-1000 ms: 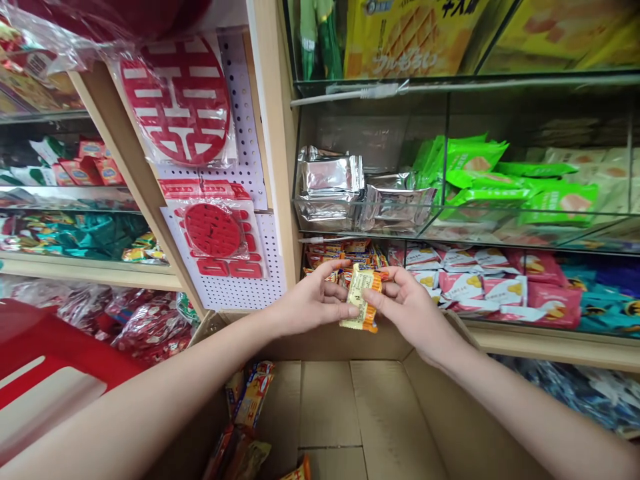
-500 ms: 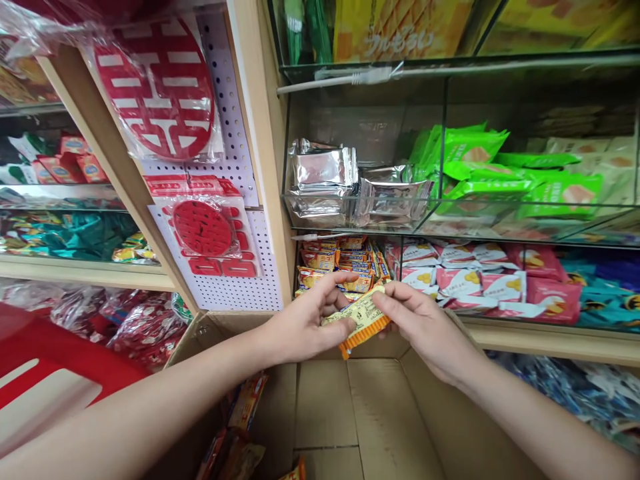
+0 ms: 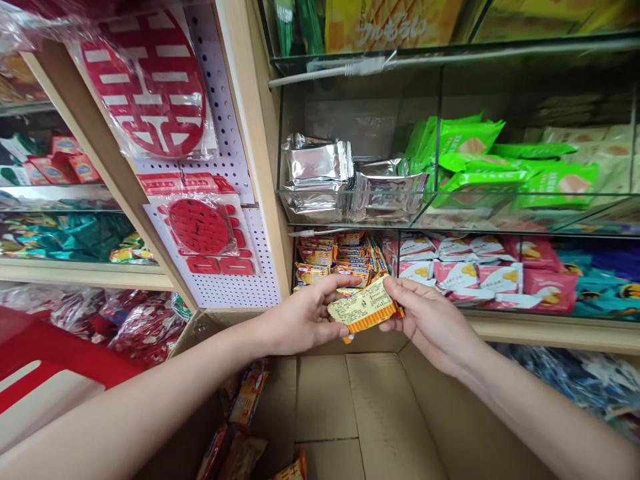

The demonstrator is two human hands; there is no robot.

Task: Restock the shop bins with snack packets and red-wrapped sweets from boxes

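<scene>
Both hands hold a small yellow-and-orange snack packet [image 3: 363, 305] above an open cardboard box [image 3: 325, 400]. Its pale side with small dark print faces me. My left hand [image 3: 305, 317] is closed on the packet's left end, thumb along the lower edge. At the right end my right hand [image 3: 423, 320] pinches it between thumb and fingers. A bit of another orange wrapper shows beneath it. Behind the hands, similar yellow-orange packets [image 3: 320, 257] fill a shelf compartment. More snack packets [image 3: 249, 397] lie along the box's left side.
Silver packets [image 3: 320, 163] and green packets [image 3: 475, 167] stand in clear bins above. Pink-and-white packets [image 3: 455, 273] fill the bin to the right. A white cable [image 3: 330, 75] runs along the shelf. Red decorations [image 3: 200, 227] hang on a pegboard at left, with a red object [image 3: 65, 373] below.
The packet has turned so its printed side faces me more fully, and it has shifted slightly right. My left thumb has slid down to its lower edge. The view has moved slightly.
</scene>
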